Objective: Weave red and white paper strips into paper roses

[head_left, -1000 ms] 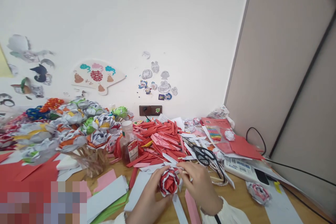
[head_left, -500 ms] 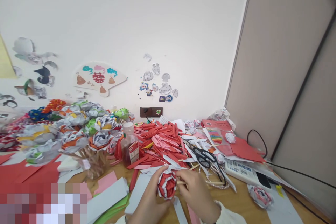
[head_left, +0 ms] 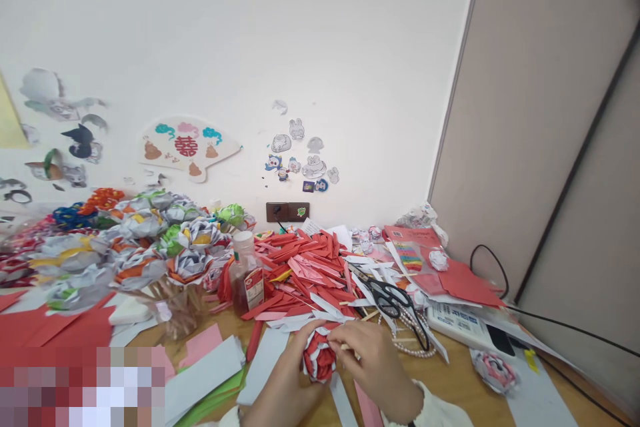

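A red-and-white folded paper flower [head_left: 319, 357] is cupped in my left hand [head_left: 287, 373], thumb and fingers curled around its sides. My right hand [head_left: 373, 363] is closed at the flower's right rim, its fingertips touching the petals. The pale wooden stick seen in that hand earlier is mostly hidden behind the fingers now. Below the hands lie a white paper strip [head_left: 343, 400] and a pink paper strip [head_left: 367, 405]. Black-handled scissors [head_left: 390, 297] and a string of pearl beads [head_left: 415, 349] rest just beyond my right hand.
A heap of red folded strips [head_left: 310, 267] lies ahead, beside a glue bottle [head_left: 246, 280]. Finished paper flowers [head_left: 190, 267] crowd the left, above paper sheets [head_left: 205, 370]. Rightward are a white box [head_left: 460, 327], a pink-and-white paper flower [head_left: 495, 370] and black cables [head_left: 575, 327].
My right hand has shifted slightly along the flower's right rim, and its stick has slipped from sight behind the fingers. My left hand keeps hold of the flower, turned slightly.
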Action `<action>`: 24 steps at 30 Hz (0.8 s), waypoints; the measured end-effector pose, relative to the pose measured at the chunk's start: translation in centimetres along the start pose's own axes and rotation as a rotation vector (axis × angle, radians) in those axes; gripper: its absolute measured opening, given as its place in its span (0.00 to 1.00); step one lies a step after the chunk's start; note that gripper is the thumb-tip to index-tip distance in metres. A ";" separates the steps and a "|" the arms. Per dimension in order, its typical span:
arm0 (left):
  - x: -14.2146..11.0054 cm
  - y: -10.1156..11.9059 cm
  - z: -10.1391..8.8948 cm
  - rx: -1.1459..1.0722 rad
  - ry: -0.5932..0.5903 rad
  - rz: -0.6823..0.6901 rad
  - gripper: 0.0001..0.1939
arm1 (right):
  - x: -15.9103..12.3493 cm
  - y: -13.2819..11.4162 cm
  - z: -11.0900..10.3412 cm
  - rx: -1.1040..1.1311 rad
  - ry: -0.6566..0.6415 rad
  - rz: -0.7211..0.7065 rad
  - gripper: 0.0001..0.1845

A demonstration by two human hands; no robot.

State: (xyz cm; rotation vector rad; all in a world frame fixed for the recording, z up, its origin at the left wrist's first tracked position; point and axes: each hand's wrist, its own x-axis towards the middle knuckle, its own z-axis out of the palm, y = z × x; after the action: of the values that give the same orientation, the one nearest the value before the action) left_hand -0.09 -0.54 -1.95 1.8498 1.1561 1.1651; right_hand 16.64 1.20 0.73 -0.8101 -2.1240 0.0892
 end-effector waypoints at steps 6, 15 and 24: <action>0.0 -0.2 0.1 0.000 -0.041 0.009 0.30 | -0.1 -0.1 0.1 -0.129 0.011 -0.086 0.11; -0.1 -0.1 0.1 0.061 -0.020 0.048 0.32 | -0.1 -0.1 0.2 -0.381 0.025 -0.238 0.17; -0.1 0.5 0.1 0.117 -0.040 0.083 0.34 | -0.2 -0.1 0.4 -0.429 0.011 -0.241 0.18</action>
State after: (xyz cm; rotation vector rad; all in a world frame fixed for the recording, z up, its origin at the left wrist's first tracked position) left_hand 0.11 -0.84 -1.60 2.0178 1.1565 1.1219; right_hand 16.37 1.12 0.32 -0.7825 -2.2451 -0.5112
